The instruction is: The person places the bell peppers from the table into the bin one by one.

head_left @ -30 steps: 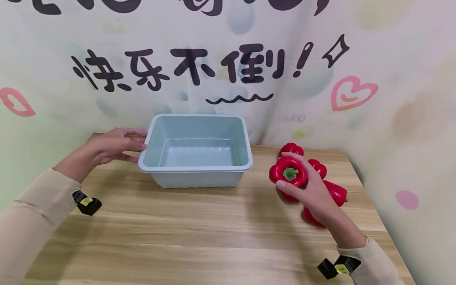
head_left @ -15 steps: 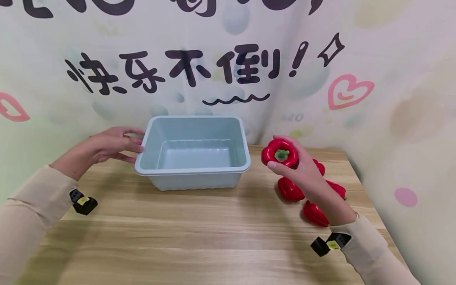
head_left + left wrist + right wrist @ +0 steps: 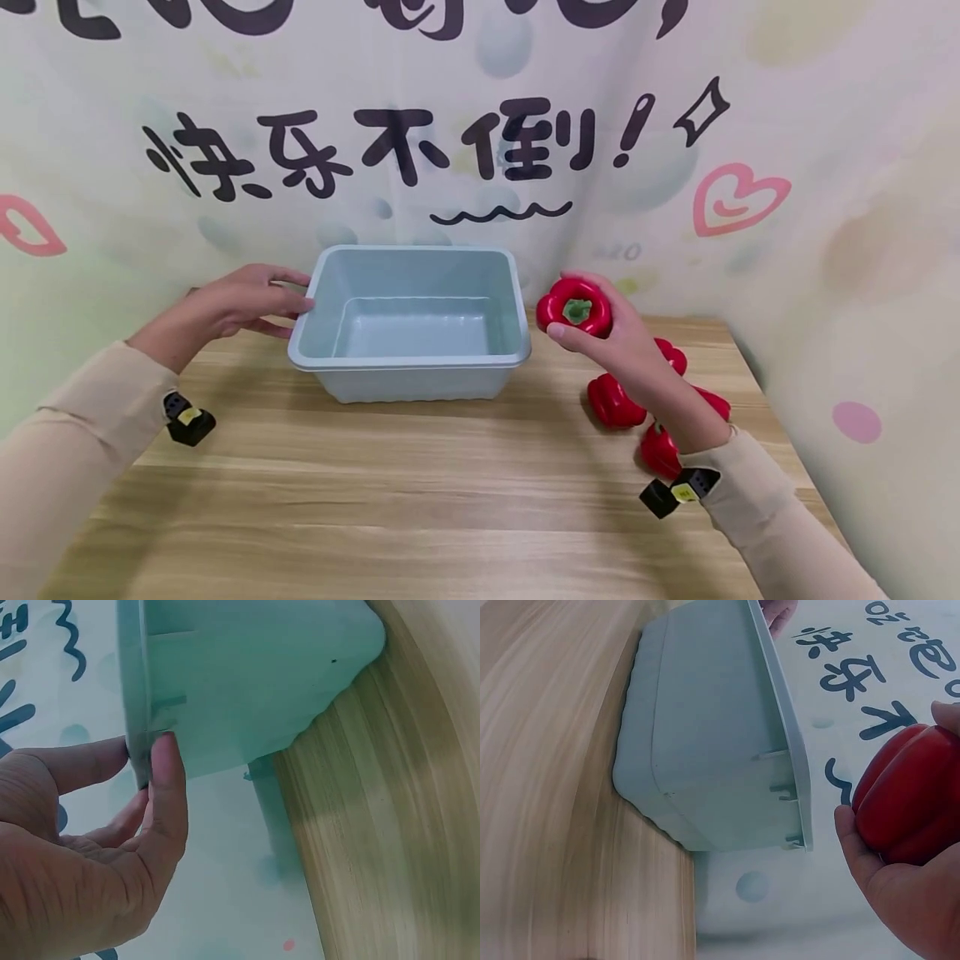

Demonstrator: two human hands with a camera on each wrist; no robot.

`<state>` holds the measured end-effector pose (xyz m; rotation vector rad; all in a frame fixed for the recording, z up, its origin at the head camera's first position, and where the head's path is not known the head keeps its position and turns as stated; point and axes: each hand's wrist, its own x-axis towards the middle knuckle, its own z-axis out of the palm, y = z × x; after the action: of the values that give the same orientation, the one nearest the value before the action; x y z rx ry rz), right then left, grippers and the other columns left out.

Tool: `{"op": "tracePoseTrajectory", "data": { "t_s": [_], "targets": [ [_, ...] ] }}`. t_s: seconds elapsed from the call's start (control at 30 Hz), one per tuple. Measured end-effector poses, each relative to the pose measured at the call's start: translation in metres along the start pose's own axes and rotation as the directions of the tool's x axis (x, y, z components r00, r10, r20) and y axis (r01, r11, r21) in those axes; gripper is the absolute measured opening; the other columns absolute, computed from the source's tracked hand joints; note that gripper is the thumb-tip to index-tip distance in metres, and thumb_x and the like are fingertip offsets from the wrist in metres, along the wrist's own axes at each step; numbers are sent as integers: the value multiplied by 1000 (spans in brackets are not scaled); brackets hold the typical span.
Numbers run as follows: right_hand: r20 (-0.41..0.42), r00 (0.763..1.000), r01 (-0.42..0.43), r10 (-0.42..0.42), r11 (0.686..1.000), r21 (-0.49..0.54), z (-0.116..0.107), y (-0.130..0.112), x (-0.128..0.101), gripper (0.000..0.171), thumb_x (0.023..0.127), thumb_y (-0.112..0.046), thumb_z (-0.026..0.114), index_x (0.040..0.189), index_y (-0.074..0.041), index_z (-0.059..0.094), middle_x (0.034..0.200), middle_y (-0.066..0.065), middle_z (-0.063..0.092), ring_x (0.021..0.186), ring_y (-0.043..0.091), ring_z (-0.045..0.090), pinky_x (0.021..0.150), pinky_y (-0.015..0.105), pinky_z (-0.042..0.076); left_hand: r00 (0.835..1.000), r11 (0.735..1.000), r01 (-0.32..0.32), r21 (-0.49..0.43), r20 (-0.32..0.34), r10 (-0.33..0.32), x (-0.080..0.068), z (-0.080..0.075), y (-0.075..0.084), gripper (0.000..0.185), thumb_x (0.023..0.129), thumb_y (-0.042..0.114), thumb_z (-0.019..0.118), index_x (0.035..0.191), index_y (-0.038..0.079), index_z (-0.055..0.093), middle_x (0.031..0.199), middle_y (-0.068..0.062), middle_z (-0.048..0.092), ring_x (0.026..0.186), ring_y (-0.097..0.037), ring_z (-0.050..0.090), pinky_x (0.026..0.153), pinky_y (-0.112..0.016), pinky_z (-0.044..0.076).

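Right hand (image 3: pixel 622 342) holds a red bell pepper (image 3: pixel 574 306), right of frame centre, fingers and thumb curled round it, green stem cap facing the camera. Pepper is glossy, smooth, lobed; it's off the table, just beside the right rim of the tub, not over it. In the right wrist view the same pepper (image 3: pixel 911 799) sits in the palm at the right edge, ribbed side showing, apart from the tub's rim.

Tub (image 3: pixel 411 360): pale blue-green plastic, rectangular, rounded corners, flared lip, matte; nothing in it. Scalloped bottom edge and small ribs under the lip show in the wrist views (image 3: pixel 705 750).

Left hand (image 3: pixel 225 307) at centre left, fingers near straight, tips touching the tub's left rim. In the left wrist view, the thumb tip (image 3: pixel 161 761) is pressed on the lip, with a finger behind it.

Three more red peppers (image 3: pixel 615 402) lie on the table at lower right, clustered close, partly hidden by the right forearm. Table (image 3: pixel 375 500) is light wood-grain laminate. Backdrop is a printed sheet with black characters (image 3: pixel 390 150) and a pink heart (image 3: pixel 738 198).

Versus 0.5 s ago: pepper has moved slightly up and left, closer to the tub. Left hand and tub are about where they were.
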<state>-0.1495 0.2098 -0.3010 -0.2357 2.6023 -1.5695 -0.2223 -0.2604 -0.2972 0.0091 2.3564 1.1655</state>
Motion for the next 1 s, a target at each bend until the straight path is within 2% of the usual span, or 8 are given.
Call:
{"op": "tracePoseTrajectory", "data": {
  "t_s": [0.07,0.17,0.4,0.53,0.77,1.0],
  "targets": [
    [1,1000,0,0,1000,-5,1,-1,2,85,87,-36,86,159,-36,40,156,0,48,141,28,49,95,42,63,1000,1000,-10,1,-4,10,1,-1,2,68,107,21,59,159,-12,30,151,-31,48,112,-22,67,92,-43,65],
    [5,1000,0,0,1000,-7,2,-3,8,85,87,-35,87,158,-36,40,156,0,48,141,28,49,95,43,63,1000,1000,-12,-2,-6,12,2,-1,6,70,106,18,60,161,-11,27,153,-32,45,108,-19,65,92,-42,65],
    [23,1000,0,0,1000,0,6,-5,20,84,87,-32,86,158,-35,41,157,1,48,141,28,49,95,44,63,999,1000,-1,-19,-52,0,2,7,11,82,104,11,62,169,4,14,158,-34,42,127,-39,61,97,-51,63],
    [36,999,11,-11,1000,11,8,-9,26,82,88,-30,86,157,-34,43,155,1,50,140,27,50,95,43,63,998,1000,-19,13,-58,20,0,9,11,80,105,11,61,169,3,15,156,-35,42,131,-46,58,101,-56,59],
    [68,996,45,-51,994,95,12,-21,43,75,89,-30,85,154,-30,46,149,1,54,134,25,55,95,40,63,998,997,-36,65,-53,40,-2,5,10,79,104,10,62,167,-2,16,153,-37,43,129,-49,59,98,-55,61],
    [95,993,60,-65,996,60,18,-31,55,75,88,-31,85,153,-29,46,149,1,54,135,25,53,93,38,63,999,998,-28,63,-45,31,0,4,10,79,104,10,62,168,-1,16,155,-37,42,131,-48,58,99,-55,60]
  ]
}}
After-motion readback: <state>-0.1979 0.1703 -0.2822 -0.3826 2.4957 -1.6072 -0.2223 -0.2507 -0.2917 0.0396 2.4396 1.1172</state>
